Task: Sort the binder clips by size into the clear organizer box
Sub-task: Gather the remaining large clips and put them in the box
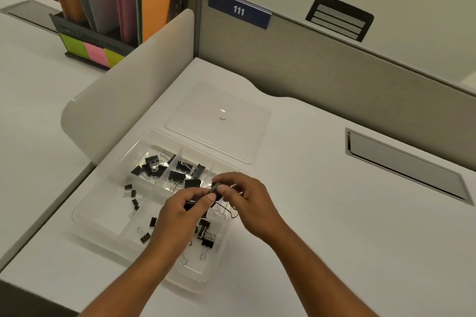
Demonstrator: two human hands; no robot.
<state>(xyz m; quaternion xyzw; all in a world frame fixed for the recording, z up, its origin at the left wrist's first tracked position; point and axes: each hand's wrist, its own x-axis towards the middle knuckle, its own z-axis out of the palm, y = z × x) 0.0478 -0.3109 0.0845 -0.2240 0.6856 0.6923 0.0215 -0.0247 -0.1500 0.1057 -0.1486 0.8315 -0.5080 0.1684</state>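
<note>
- Worktop (334,226): white; carries the clear organizer box (87,210), whose compartments contain black binder clips (177,175).
- Lid (219,121): lies flat just behind the box.
- Left hand (180,213) and right hand (247,201): held above the box, fingers of both pinching one binder clip (215,190), apparently a large one.

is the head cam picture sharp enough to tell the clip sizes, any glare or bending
Head view: soft overall, and the clip pinched between the left hand and right hand is smeared, so its size is unclear; the clear organizer box and its lid show pale glare; wide-angle bending curves the partition; lighting is even, shadows faint.
</note>
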